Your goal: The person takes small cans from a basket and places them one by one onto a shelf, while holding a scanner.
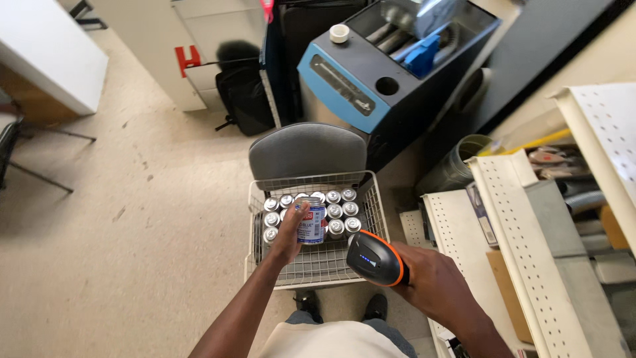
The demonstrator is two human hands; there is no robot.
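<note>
My left hand [289, 233] grips a small metal can [313, 222] with a white and blue label, lifted just above a white wire basket [377, 199]. Several more silver-topped cans [339, 211] stand in rows in the far half of that basket. My right hand [430, 282] holds a black and orange handheld scanner [372, 258] with small blue lights, its head pointing toward the can over the basket's near right corner.
The basket rests on a grey padded chair [307, 149]. A blue and black machine [391, 66] stands behind it. White pegboard shelving [523, 245] with boxes lines the right side. A black bag [244, 93] and white cabinet [165, 46] sit at the back; tan floor lies to the left.
</note>
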